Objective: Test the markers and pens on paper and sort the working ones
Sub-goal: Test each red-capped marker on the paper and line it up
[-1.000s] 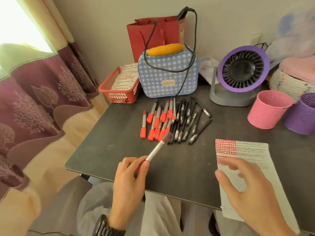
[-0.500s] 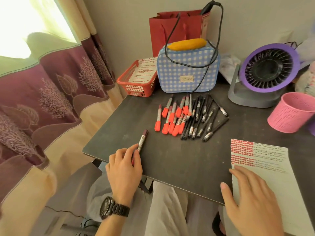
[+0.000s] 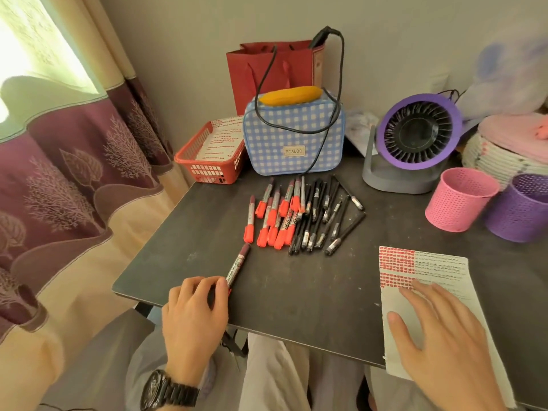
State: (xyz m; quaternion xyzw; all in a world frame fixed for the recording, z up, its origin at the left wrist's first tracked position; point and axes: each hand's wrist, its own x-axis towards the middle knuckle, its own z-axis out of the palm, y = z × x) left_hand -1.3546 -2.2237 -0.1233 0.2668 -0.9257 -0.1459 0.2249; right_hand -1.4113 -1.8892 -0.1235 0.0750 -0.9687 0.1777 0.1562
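Observation:
My left hand [image 3: 194, 317] sits at the near left edge of the dark table [image 3: 296, 298], its fingertips pinching the lower end of a red marker [image 3: 238, 266] that lies on the table pointing away. Further back lies a pile of several red-capped markers [image 3: 274, 216] and, beside them on the right, several black pens [image 3: 323, 221]. A sheet of paper [image 3: 427, 266] with red and black test marks lies at the near right. My right hand [image 3: 439, 336] rests flat on it with fingers spread.
A pink mesh cup [image 3: 458, 200] and a purple mesh cup [image 3: 519, 209] stand at the right. Behind the pens are a blue checked bag [image 3: 293, 137], a red basket [image 3: 207, 157] with paper, a purple fan [image 3: 415, 134] and a red gift bag [image 3: 267, 69]. A curtain hangs left.
My left hand brought the red marker down from a raised tilt and laid it flat on the table near the left edge. My right hand settled flatter onto the paper.

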